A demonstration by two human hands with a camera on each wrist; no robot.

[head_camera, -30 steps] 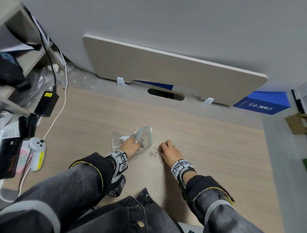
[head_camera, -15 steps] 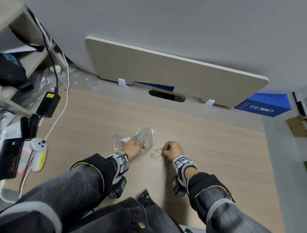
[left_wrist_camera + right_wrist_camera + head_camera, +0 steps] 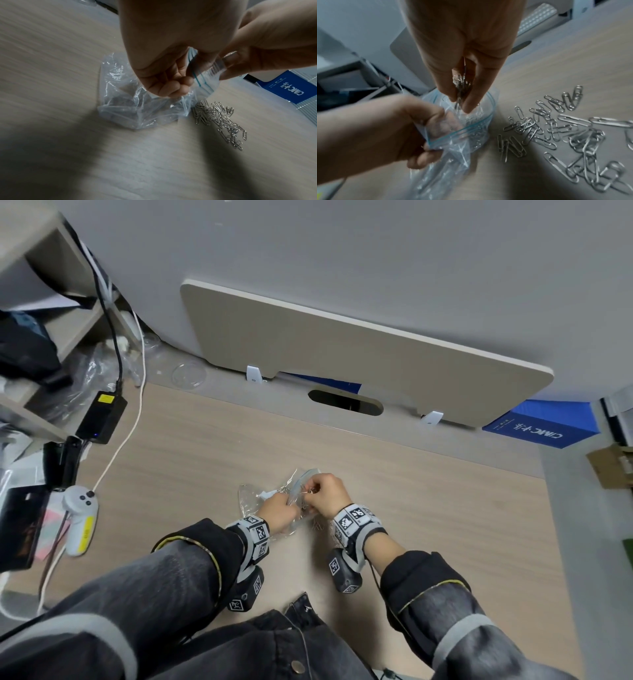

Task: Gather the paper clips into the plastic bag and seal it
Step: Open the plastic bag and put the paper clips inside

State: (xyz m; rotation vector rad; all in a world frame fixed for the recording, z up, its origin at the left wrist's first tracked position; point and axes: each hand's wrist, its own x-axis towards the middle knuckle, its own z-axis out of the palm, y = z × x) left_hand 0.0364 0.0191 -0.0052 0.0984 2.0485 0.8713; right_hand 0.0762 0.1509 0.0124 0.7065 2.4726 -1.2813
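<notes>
While my left hand (image 3: pixel 373 129) pinches the near rim of the bag (image 3: pixel 130 108) and holds its mouth open upward, my right hand (image 3: pixel 462 54) stands directly above that mouth, thumb and fingers closed on a small bunch of clips (image 3: pixel 461 82) whose lower ends already reach into the opening. The bag body rests on the desk (image 3: pixel 411 491) under my left hand, and some clips seem to lie inside it. The loose pile (image 3: pixel 565 135) lies on the desk just beside the bag, on the right-hand side of it, directly below and a little outward from my right wrist. So the right hand is clearly the nearer one to the pile, and the pile stretches away from the bag mouth toward the right. I judge the bunch can drop straight down, and the next pick is only a short reach to the right. The seal is not yet closed.
</notes>
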